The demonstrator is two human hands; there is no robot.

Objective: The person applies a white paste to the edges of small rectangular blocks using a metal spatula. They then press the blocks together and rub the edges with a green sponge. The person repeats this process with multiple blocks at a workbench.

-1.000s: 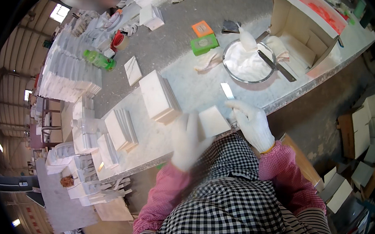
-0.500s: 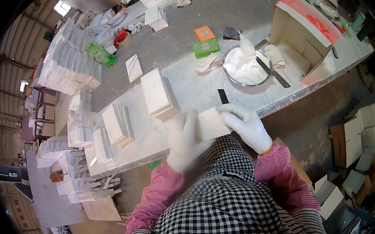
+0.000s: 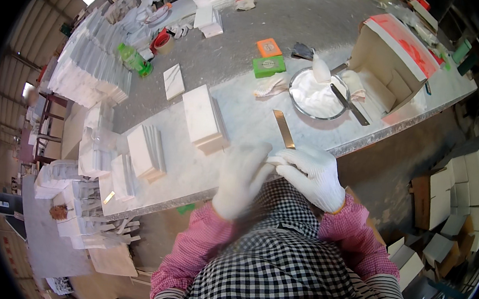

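Right hand: gloved, fingers bent in, pinching the near end of a metal strip; the strip pokes out past the fingertips, away from the body, over the table. Left hand: gloved, blurred, fingers half bent, tips almost meeting the right hand's. Can't tell if it has a firm hold. Between the two there's a thin pale edge, looks like a tile seen edge-on above the front edge of the table; gloves hide most of it.

Progress, my read: this piece is mid-handling, up between the hands and not set down. Tiles on the table, left of the hands: big stack nearest, leaning stack beyond it, small stack near the corner. Single tile lies flat on the far side of the big stack. Can't tell which of these are finished and which are waiting, so no count of what's left.

Paste: bowl holds plenty of white paste, knife resting across its right rim. No paste visible on the big stack's top face. Cloth just left of the bowl, green box behind the cloth, carton on the right.
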